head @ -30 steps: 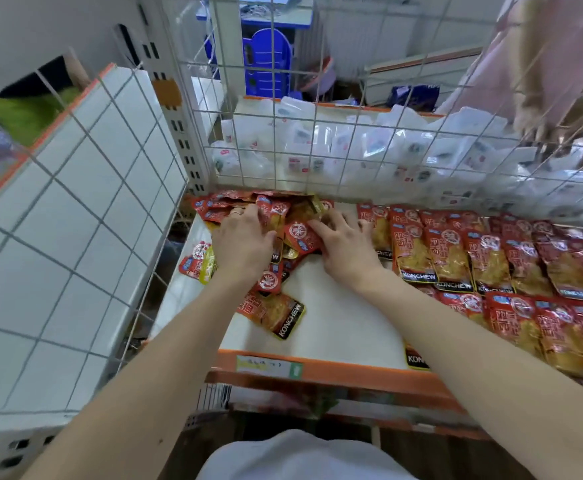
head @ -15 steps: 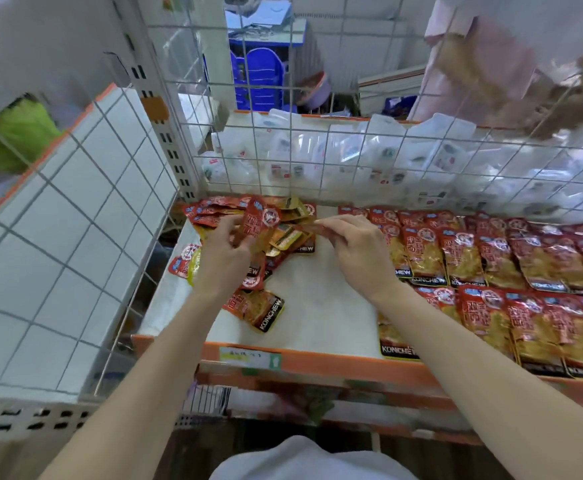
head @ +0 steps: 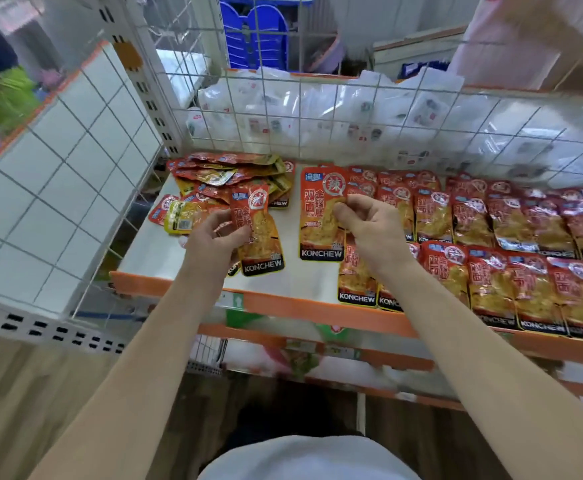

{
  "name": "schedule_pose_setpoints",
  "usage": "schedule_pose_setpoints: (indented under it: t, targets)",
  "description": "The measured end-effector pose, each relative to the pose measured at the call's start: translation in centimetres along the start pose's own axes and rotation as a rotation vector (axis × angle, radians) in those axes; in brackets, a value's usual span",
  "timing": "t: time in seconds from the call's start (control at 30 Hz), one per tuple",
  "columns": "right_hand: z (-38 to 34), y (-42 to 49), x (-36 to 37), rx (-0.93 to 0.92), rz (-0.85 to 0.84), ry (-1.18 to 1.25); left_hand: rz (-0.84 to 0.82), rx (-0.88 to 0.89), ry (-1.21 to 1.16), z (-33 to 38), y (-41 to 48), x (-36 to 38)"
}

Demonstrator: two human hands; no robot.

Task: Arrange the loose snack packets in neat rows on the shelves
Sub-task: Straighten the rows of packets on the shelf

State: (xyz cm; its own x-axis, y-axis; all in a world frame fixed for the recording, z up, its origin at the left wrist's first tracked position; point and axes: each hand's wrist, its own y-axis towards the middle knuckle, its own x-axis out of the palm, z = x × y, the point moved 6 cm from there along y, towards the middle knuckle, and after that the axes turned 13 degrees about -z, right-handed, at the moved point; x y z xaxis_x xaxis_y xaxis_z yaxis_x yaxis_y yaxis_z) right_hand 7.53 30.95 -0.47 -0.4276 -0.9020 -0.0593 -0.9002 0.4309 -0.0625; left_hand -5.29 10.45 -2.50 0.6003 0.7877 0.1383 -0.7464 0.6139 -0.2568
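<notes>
My left hand [head: 214, 235] pinches a red and orange KONCHEW snack packet [head: 259, 237] and holds it upright above the white shelf [head: 144, 258]. My right hand [head: 366, 223] pinches a second, flat packet [head: 321, 216] just to the right of it. Behind my left hand lies a loose heap of the same packets [head: 227, 174] at the shelf's back left corner. Neat rows of packets [head: 511, 237] cover the right part of the shelf, in a back row and a front row.
A white wire grid [head: 317, 109] closes the back of the shelf, with clear plastic bags [head: 352, 109] behind it. A grid side panel [head: 58, 174] stands on the left. The shelf has an orange front edge [head: 283, 306]; a lower shelf [head: 317, 362] shows beneath.
Both hands have lifted out of the loose heap, each with one packet, and moved toward me. The camera view has moved closer to the shelf.
</notes>
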Motion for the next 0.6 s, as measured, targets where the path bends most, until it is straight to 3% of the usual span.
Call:
schedule_pose_setpoints:
  t: [0.17,0.4,0.6]
  targets:
    - [0.6,-3.3,-1.9,0.055,0.117,0.147,-0.008,-0.039,-0.070,-1.3,-1.3,1.6]
    - [1.0,-9.3,-2.7,0.105,0.061,0.102,-0.132,-0.051,-0.121,-2.6,-4.5,5.2]
    - [0.2,-15.1,-2.8,0.093,0.139,0.057,-0.246,-0.035,-0.134,-3.4,-8.6,7.6]
